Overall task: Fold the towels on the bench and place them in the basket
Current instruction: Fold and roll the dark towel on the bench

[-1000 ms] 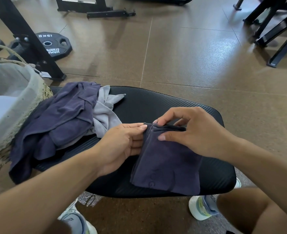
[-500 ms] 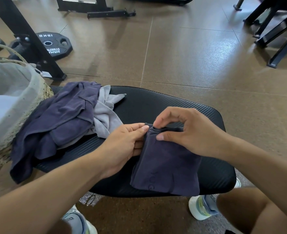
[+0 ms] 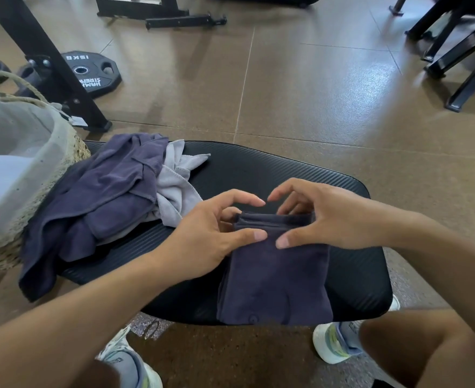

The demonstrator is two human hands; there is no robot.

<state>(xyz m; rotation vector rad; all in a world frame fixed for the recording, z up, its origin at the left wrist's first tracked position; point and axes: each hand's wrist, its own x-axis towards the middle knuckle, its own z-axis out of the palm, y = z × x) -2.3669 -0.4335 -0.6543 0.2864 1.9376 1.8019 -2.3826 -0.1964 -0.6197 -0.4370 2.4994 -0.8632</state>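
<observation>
From the head view, the folded navy towel (image 3: 275,273) lies on the bench (image 3: 258,175) near its front edge; the left hand (image 3: 211,233) and right hand (image 3: 323,219) frame its far end — thumbs resting on top, fingers spread, gripping nothing — seemingly ready to lift it towards the basket (image 3: 35,175), which stands left of the unfolded pile (image 3: 105,197).

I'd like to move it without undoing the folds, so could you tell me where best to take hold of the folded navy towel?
Probably by its two long sides, near the middle, one of the hands on each. The folded navy towel lies flat on the bench, with stacked layers showing at its far edge; pressing inward from left and right should keep them together.
</observation>
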